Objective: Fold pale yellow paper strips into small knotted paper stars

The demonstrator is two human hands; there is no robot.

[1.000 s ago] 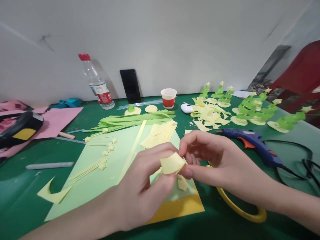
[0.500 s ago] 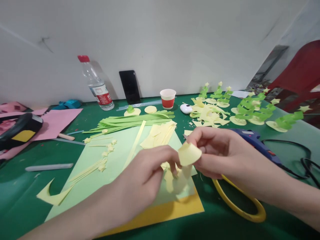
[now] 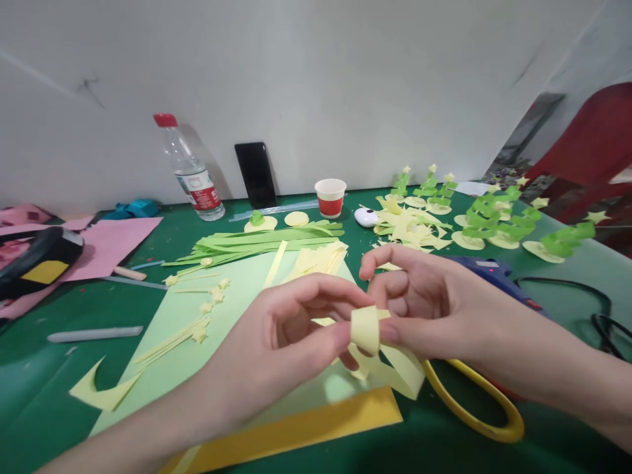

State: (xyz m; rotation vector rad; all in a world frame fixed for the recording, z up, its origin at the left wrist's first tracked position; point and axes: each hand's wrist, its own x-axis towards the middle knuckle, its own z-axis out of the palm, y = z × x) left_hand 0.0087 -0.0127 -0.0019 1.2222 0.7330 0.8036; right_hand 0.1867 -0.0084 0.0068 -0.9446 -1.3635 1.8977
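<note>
Here, curled yellow paper strip (image 3: 365, 331), left hand (image 3: 296, 322) pinching its left side; right hand (image 3: 434, 306) pinching its right

shows as pale yellow paper strip (image 3: 365, 330), smooth-faced. curls into small, rounded loop at one end; bends loosely down and rightward beyond it. held up in air, partly above pale green sheet (image 3: 247, 283).

We see a pale, lightly scuffed wall (image 3: 296, 85) with a soft sheen behind a green table (image 3: 29, 368), and a red chair (image 3: 587, 138) at the right, past the wall's edge, where the background looks dim and cluttered.
</note>
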